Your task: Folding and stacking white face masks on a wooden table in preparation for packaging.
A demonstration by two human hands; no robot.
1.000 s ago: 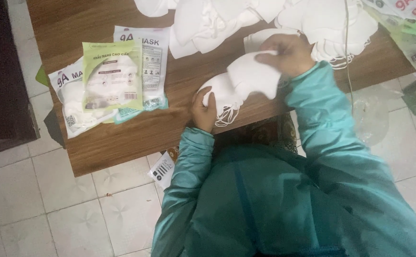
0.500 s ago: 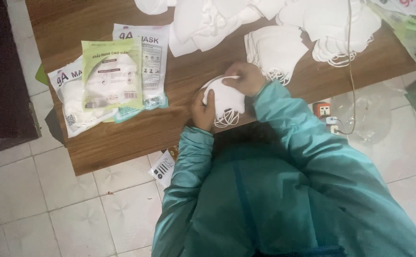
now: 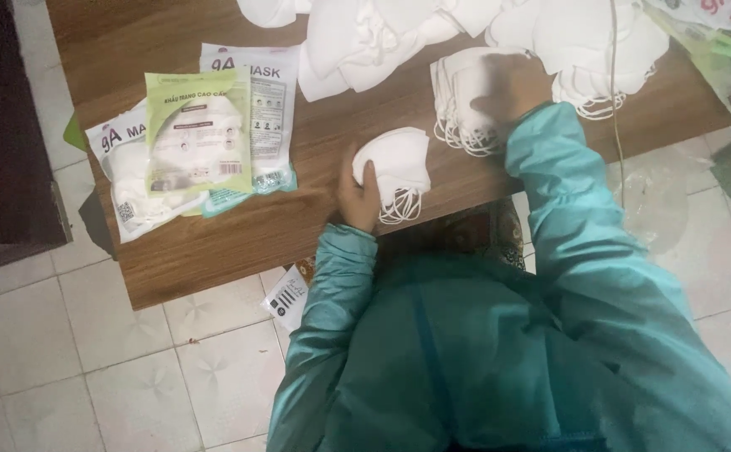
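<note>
The folded mask (image 3: 399,163) near the table's front edge is plain white, loops too; same white for the stack of masks (image 3: 466,100) and the loose heap (image 3: 482,25) along the back edge; table (image 3: 215,251) is mid-brown woodgrain; the packet (image 3: 200,134) by the left edge is pale green on white ones; sleeves (image 3: 583,218) are teal; floor tiles (image 3: 30,351) off-white with faint flowers.
</note>
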